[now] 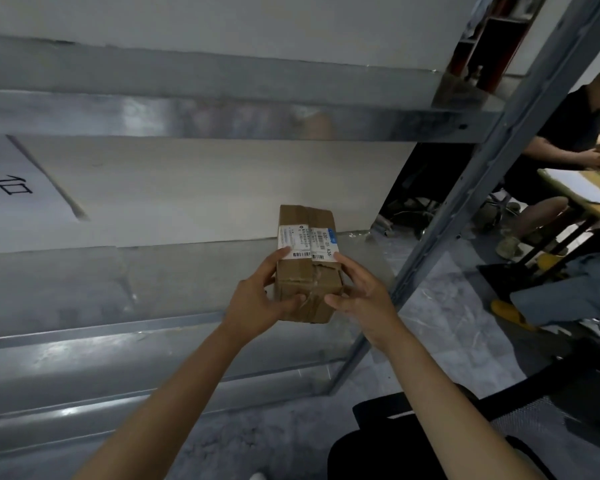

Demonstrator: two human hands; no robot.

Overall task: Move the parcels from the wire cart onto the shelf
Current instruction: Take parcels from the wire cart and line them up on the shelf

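Note:
A small brown cardboard parcel, taped and bearing white barcode labels on top, is held over the middle level of the metal shelf. My left hand grips its left side, thumb on the front and a finger on the label. My right hand grips its right side the same way. Whether the parcel's far end touches the shelf surface I cannot tell. The black wire cart shows only as a mesh edge at the lower right.
A grey shelf upright runs diagonally just right of the parcel. A white sheet with black marks hangs at the shelf's back left. A seated person works at a table on the right, beyond the shelf.

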